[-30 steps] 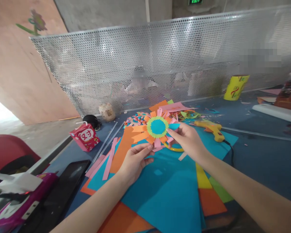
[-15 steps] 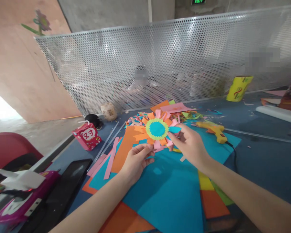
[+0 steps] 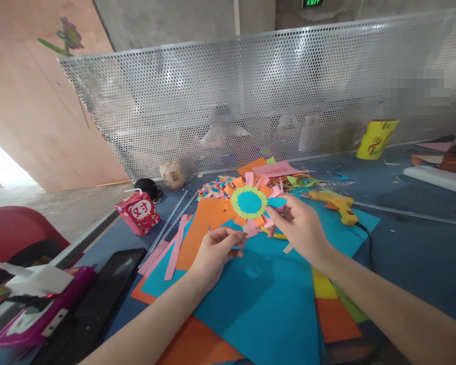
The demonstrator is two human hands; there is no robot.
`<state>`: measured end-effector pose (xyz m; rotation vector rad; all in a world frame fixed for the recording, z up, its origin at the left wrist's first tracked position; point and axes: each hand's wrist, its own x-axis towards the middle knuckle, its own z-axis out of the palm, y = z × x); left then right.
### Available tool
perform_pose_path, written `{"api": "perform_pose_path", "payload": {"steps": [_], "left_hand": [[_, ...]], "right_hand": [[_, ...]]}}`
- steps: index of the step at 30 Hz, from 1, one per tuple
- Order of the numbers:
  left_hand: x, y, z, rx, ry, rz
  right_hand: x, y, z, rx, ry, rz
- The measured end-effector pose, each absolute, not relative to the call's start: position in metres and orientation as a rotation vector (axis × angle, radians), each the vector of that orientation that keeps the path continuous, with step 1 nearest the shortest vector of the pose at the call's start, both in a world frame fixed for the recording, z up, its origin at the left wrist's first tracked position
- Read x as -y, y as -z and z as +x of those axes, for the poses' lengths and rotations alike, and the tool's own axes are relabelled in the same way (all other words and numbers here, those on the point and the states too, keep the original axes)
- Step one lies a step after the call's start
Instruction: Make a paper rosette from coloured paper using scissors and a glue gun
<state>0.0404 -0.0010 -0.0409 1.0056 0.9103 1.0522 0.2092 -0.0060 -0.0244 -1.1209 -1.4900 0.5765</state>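
A felt-like craft flower (image 3: 250, 202) with a blue round centre, a jagged lime-green ring and orange and pink looped petals is held up above the sheets. My right hand (image 3: 303, 228) pinches its right edge, beside a blue pointed petal (image 3: 276, 203). At the flower's lower edge, the closed thumb and forefinger of my left hand (image 3: 216, 253) grip the end of a pink petal (image 3: 252, 229). Below both hands lies a large blue sheet (image 3: 266, 304), overlapping an orange sheet (image 3: 197, 228). Part of a yellow curved object (image 3: 275, 234) shows behind the flower.
A yellow glue gun (image 3: 336, 205) with a black cord lies at right. Pink strips (image 3: 176, 248), a red drink carton (image 3: 139, 212), a black phone-like slab (image 3: 99, 299) and a purple power strip (image 3: 49, 317) are at left. A perforated metal screen (image 3: 197, 101) stands behind; a person sits beyond it.
My left fingers have drawn slightly down and right with the pink petal, and more of that petal shows. The flower has turned a little. My right hand keeps its hold.
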Motion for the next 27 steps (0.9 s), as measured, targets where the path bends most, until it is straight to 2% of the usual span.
{"api": "perform_pose_path", "payload": {"steps": [14, 27], "left_hand": [[0.0011, 0.046, 0.0406, -0.867, -1.03, 1.179], [-0.0006, 0.0427, 0.0393, -1.089, -1.123, 1.412]], "right_hand": [[0.0057, 0.0203, 0.2084, 1.434, -0.704, -1.072], [0.0044, 0.0226, 0.207, 1.471, -0.74, -1.122]]}}
